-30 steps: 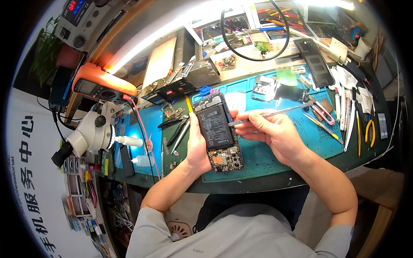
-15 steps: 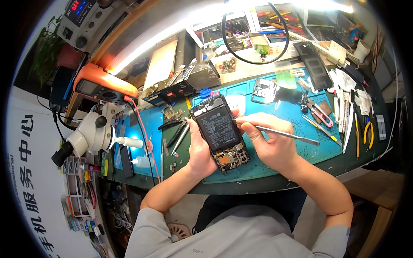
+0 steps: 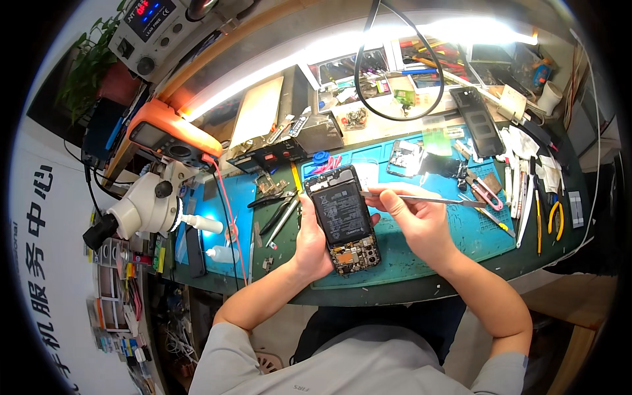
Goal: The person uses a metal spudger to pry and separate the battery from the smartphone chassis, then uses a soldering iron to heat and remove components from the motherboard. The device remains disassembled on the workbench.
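Observation:
An opened phone (image 3: 343, 209) rests tilted in my left hand (image 3: 312, 242), thumb along its left edge and fingertips showing past its right side. Its back is off, baring a black battery and, at the near end, a circuit board. My right hand (image 3: 421, 220) pinches a slim metal pry tool (image 3: 447, 200). One end of this tool reaches the phone's right edge beside the upper battery; the other points off to the right. Whether the tip is touching or inserted, I cannot tell. Beneath the phone lies a blue work mat (image 3: 421, 253).
A microscope (image 3: 145, 207) and an orange multimeter (image 3: 174, 135) stand at left. Black-handled pliers (image 3: 273, 199) lie left of the phone. To the right are a phone back cover (image 3: 477, 122), pink-handled scissors (image 3: 485, 192) and yellow-handled pliers (image 3: 556, 220).
The whole view has shifted, so the bench sits lower in it. The phone is held a little more upright. Against the phone, the tool's tip is farther up the right edge and more visible.

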The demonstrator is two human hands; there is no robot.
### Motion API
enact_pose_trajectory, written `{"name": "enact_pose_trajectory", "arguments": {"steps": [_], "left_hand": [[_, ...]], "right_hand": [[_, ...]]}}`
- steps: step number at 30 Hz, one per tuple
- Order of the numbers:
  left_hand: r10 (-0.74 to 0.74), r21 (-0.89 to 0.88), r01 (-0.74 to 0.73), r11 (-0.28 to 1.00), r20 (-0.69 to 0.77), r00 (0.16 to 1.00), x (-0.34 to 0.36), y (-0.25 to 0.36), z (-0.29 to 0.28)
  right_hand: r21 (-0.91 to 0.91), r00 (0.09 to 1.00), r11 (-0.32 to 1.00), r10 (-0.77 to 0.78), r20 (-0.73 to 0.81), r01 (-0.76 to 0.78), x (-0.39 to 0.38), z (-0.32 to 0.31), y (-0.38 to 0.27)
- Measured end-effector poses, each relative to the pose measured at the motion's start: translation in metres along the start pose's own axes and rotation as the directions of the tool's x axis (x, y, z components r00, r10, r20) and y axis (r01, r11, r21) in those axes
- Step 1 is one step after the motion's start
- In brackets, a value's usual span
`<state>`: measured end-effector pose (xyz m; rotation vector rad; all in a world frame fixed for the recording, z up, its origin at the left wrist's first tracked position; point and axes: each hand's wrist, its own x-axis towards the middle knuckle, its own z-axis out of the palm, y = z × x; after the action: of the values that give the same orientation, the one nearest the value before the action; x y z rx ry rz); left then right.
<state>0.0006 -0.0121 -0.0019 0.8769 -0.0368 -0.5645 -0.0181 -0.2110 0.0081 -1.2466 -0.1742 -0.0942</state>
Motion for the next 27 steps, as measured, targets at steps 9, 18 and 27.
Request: {"name": "enact_pose_trajectory", "arguments": {"steps": [9, 18, 27], "left_hand": [[0.128, 0.130, -0.118, 0.984, -0.066, 0.990, 0.002, 0.003, -0.010], [0.420, 0.315, -0.408, 0.857, 0.030, 0.907, 0.001, 0.025, 0.013], [0.497, 0.876, -0.378, 0.298, 0.196, 0.845, -0.036, 0.041, 0.029]], "right_hand": [[-0.372, 0.931, 0.854, -0.327, 0.159, 0.364, 0.001, -0.009, -0.004], [-0.461, 0.811, 0.676, -0.545, 0.212, 0.575, -0.008, 0.004, -0.017], [-0.514, 0.818, 0.644, -0.515, 0.257, 0.567, -0.023, 0.026, -0.032]]}}
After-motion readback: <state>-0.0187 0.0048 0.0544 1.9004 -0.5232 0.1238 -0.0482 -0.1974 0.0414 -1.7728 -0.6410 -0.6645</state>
